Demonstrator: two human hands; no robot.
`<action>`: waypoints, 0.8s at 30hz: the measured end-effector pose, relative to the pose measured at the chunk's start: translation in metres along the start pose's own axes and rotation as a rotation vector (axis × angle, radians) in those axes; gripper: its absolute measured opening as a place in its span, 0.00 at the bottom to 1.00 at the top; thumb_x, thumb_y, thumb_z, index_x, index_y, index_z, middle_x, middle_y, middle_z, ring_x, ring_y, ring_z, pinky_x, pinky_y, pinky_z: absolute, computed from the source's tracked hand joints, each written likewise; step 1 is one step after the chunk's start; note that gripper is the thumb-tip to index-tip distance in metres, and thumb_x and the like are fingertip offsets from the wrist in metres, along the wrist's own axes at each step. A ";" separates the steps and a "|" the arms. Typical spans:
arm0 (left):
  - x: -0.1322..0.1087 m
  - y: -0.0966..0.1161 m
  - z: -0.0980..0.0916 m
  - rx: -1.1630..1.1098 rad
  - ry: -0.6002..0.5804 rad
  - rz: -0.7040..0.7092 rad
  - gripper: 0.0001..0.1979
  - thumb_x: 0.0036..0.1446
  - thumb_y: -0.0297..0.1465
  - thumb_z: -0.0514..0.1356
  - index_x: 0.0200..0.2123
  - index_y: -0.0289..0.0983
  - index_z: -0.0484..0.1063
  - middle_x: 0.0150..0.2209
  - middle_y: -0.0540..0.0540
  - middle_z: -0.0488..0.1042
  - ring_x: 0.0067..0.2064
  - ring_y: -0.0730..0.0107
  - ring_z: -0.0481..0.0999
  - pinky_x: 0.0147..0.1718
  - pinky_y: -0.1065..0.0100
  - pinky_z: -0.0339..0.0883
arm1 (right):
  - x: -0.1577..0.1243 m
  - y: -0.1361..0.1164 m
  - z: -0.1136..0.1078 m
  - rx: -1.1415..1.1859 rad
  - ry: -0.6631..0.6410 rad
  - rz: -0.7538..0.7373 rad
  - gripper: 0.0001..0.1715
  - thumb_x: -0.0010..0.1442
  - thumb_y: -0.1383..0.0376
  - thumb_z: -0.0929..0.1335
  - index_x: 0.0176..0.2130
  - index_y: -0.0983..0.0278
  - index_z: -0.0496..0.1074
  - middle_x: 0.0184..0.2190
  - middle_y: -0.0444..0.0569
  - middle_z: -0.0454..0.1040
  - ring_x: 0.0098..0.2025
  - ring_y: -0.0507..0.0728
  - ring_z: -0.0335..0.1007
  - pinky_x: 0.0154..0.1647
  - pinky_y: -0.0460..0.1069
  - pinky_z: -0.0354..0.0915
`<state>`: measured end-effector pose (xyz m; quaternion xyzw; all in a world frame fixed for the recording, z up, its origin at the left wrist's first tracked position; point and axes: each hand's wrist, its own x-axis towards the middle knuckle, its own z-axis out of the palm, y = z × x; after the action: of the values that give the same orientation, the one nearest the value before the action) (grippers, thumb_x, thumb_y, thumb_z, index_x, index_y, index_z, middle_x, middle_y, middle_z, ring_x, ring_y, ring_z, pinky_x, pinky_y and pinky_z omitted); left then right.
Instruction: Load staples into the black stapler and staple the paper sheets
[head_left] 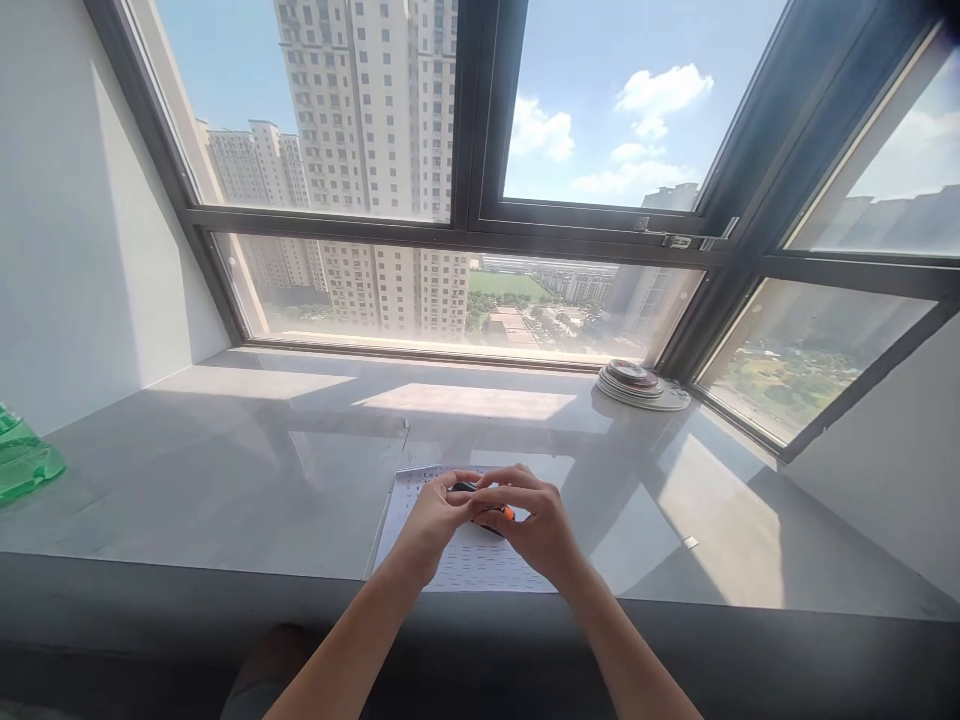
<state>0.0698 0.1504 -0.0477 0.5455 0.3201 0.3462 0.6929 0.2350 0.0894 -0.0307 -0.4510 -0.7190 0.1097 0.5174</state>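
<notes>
Both hands meet over a sheet of paper (480,568) covered in rows of small marks, lying near the front edge of the sill. Between them is a small black object with an orange part (509,513), mostly covered by fingers, so its kind does not show. My left hand (433,522) pinches its dark end on the left. From the other side, my right hand (541,515) curls round the orange end, its fingers reaching across to the left fingertips. The object is held just over the paper; whether it touches the sheet I cannot tell.
The wide grey windowsill (225,490) runs under a dark-framed window (465,235). A stack of round, flat discs (637,388) stands in the back right corner. Green translucent plastic (26,460) lies at the far left. A small white scrap (691,543) is to the right.
</notes>
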 end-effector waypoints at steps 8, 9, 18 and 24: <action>0.001 0.007 -0.001 0.101 0.076 0.086 0.25 0.49 0.44 0.73 0.48 0.39 0.77 0.39 0.36 0.84 0.47 0.45 0.82 0.48 0.51 0.71 | 0.003 0.036 -0.014 -0.097 0.166 0.089 0.10 0.65 0.62 0.69 0.43 0.54 0.83 0.36 0.47 0.83 0.38 0.59 0.78 0.42 0.55 0.75; 0.006 0.010 -0.010 0.143 0.125 0.117 0.24 0.50 0.43 0.72 0.48 0.39 0.77 0.39 0.36 0.84 0.46 0.46 0.83 0.47 0.52 0.71 | 0.008 0.054 -0.022 -0.129 0.205 0.158 0.09 0.63 0.61 0.71 0.42 0.55 0.83 0.37 0.47 0.83 0.37 0.59 0.79 0.43 0.55 0.76; 0.110 -0.018 -0.140 0.773 0.610 0.258 0.08 0.54 0.28 0.62 0.38 0.38 0.80 0.44 0.37 0.82 0.46 0.52 0.80 0.51 0.58 0.70 | 0.029 0.238 -0.087 -0.640 0.131 0.555 0.15 0.55 0.71 0.66 0.38 0.64 0.82 0.35 0.53 0.84 0.40 0.61 0.80 0.44 0.51 0.70; 0.150 -0.048 -0.173 1.292 0.394 0.306 0.28 0.60 0.21 0.51 0.62 0.39 0.71 0.70 0.41 0.61 0.67 0.50 0.65 0.64 0.50 0.61 | 0.029 0.268 -0.075 -0.641 0.027 0.473 0.20 0.61 0.73 0.64 0.44 0.61 0.83 0.42 0.53 0.83 0.47 0.61 0.79 0.51 0.50 0.68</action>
<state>0.0167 0.3593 -0.1389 0.8148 0.5015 0.2728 0.1013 0.4394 0.2413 -0.1461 -0.7441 -0.5862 -0.0101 0.3201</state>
